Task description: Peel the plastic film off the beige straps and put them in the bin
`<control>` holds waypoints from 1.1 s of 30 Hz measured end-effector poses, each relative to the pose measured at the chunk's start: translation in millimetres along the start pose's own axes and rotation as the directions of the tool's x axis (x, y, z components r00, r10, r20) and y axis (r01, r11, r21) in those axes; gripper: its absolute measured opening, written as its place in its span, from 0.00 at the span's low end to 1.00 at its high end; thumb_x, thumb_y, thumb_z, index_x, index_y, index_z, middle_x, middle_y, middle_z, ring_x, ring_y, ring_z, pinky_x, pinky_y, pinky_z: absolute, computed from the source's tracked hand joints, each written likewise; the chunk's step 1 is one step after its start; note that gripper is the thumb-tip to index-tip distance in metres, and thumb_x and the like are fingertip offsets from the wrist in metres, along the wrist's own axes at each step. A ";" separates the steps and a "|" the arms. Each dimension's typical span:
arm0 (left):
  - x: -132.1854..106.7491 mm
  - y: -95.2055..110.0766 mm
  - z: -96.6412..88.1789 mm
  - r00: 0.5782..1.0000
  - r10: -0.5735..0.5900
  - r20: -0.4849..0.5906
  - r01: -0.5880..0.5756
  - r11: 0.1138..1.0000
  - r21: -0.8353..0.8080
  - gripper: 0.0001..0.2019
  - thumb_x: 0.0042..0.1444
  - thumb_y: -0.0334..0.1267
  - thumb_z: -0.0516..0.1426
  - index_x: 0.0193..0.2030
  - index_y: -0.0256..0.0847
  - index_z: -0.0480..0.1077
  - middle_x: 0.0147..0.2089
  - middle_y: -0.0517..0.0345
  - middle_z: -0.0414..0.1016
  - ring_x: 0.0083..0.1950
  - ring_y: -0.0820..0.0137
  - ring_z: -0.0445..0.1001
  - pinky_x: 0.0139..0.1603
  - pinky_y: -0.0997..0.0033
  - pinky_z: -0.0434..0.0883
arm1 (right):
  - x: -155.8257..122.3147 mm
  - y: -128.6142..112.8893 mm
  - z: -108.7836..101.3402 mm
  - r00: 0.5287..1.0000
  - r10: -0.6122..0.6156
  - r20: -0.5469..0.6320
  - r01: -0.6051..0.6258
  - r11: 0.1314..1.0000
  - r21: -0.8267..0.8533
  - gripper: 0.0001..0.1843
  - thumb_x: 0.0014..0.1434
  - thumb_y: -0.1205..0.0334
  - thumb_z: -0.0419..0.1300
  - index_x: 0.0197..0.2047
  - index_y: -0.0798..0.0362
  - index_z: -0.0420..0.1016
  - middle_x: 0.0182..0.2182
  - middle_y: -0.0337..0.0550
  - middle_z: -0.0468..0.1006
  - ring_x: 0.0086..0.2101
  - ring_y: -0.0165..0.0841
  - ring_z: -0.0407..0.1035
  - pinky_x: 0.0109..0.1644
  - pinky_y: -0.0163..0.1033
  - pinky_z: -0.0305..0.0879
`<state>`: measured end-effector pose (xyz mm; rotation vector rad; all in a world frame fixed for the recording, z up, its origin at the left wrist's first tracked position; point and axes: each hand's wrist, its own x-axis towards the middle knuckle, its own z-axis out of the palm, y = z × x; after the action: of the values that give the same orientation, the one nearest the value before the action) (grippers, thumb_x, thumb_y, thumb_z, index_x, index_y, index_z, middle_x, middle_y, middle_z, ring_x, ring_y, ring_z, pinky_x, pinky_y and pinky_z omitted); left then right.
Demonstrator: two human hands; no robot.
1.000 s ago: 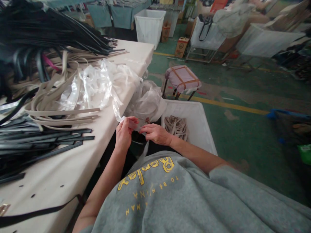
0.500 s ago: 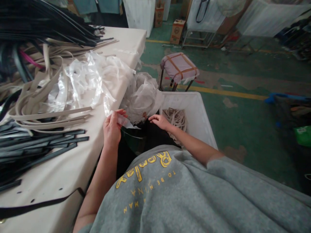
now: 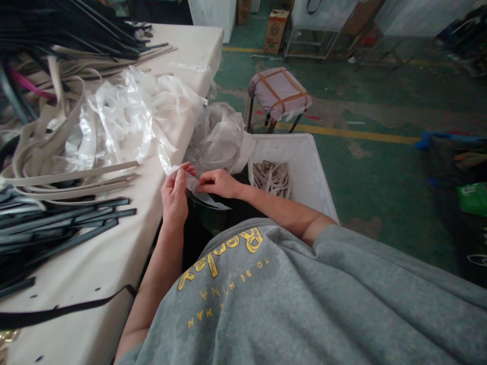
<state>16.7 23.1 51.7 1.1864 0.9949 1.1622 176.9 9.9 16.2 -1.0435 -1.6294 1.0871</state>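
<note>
A narrow strip of whitish plastic film (image 3: pixel 210 199) passes through my left hand (image 3: pixel 175 195) beside the table edge, its thumb pressed on it. Its upper end runs up to the crumpled clear plastic (image 3: pixel 125 111) on the table, while the free end hangs over my lap. My right hand (image 3: pixel 222 184) is closed at the strip just right of my left hand, fingertips pinched together; the exact grip is partly hidden. Behind both hands bulges a translucent plastic bag (image 3: pixel 222 139).
Beige straps (image 3: pixel 72 177) and dark strips (image 3: pixel 61 218) lie on the cream-covered table (image 3: pixel 114 258) at left. A white bin (image 3: pixel 314 177) holding beige strips (image 3: pixel 272 177) stands to my right. Beyond it are a padded stool (image 3: pixel 279 91) and a cardboard box (image 3: pixel 276 31).
My right hand has moved left, from above the bin's near side to the plastic strip by my left hand. The camera view has shifted slightly.
</note>
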 end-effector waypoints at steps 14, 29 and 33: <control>-14.0 -26.3 6.6 0.963 -0.253 0.098 0.266 0.950 -0.161 0.17 0.36 0.40 0.73 0.32 0.38 0.75 0.28 0.63 0.76 0.28 0.76 0.72 0.33 0.76 0.70 | 5.2 -12.3 -11.4 0.989 -0.053 -0.135 0.040 0.994 -0.100 0.07 0.58 0.63 0.63 0.33 0.59 0.78 0.28 0.37 0.78 0.31 0.27 0.68 0.40 0.33 0.61; -13.1 -41.0 9.8 0.942 -0.286 0.176 0.328 0.894 -0.304 0.15 0.39 0.39 0.73 0.29 0.40 0.73 0.31 0.62 0.76 0.36 0.72 0.76 0.44 0.70 0.74 | 8.0 -9.5 -5.0 0.987 -0.034 -0.155 0.007 0.986 -0.169 0.05 0.61 0.67 0.63 0.34 0.59 0.78 0.29 0.37 0.78 0.30 0.25 0.68 0.37 0.30 0.60; -15.3 -46.4 6.7 0.935 -0.309 0.176 0.350 0.886 -0.304 0.13 0.41 0.37 0.73 0.26 0.39 0.72 0.27 0.64 0.72 0.31 0.76 0.73 0.43 0.71 0.73 | 8.5 -9.6 -3.9 0.983 -0.049 -0.178 0.014 0.982 -0.191 0.05 0.60 0.69 0.63 0.34 0.62 0.79 0.29 0.37 0.77 0.31 0.25 0.68 0.39 0.30 0.60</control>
<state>27.1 6.8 6.3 0.7721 0.8288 0.9257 176.9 16.2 28.0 -1.1995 -1.6169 0.8018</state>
